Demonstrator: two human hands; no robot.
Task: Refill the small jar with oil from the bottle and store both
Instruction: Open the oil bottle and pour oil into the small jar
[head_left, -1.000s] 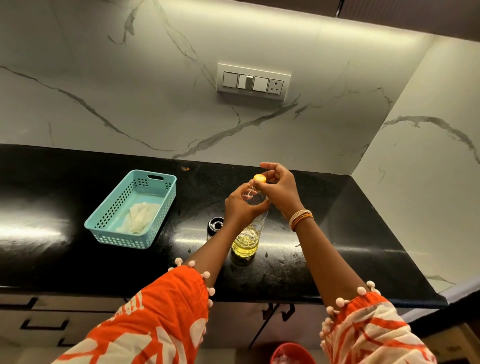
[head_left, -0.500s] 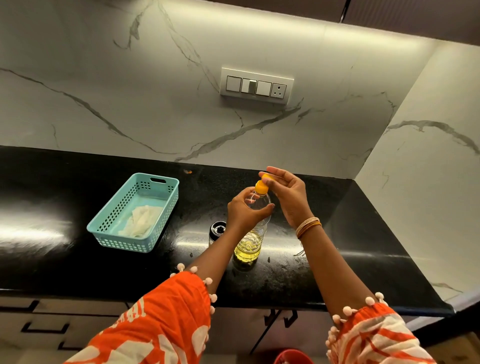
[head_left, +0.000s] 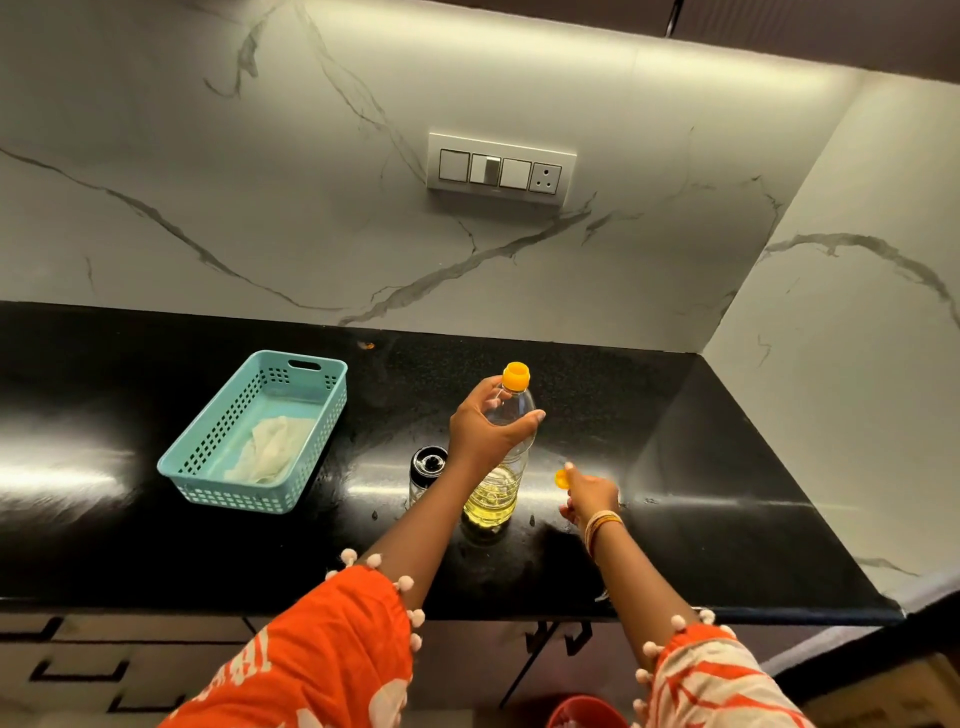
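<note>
1. Head view, the step in hand: the person is opening the bottle (head_left: 501, 457) for the pour. The left hand (head_left: 485, 428) is gripping the bottle's clear upper part, fingers wrapped round it, and the bottle is standing upright on the black counter (head_left: 727, 493) with a little yellow oil at the bottom. The right hand (head_left: 589, 493) is pinching a small orange cap (head_left: 561, 478) low beside the bottle, near the counter. An orange neck piece (head_left: 516, 375) is sitting on the bottle's top.
2. Same view, the next move: the cap probably needs setting down. Then the bottle needs tipping over the small jar (head_left: 427, 470), which is standing just left of the bottle, partly behind the left forearm. Whether the jar's dark top is open is hard to tell.
3. Same view, surroundings: a teal basket (head_left: 311, 374) holding a white cloth (head_left: 270, 452) is lying well left of the jar. A switch panel (head_left: 501, 169) is sitting on the marble wall. Nothing is blocking the pour.
</note>
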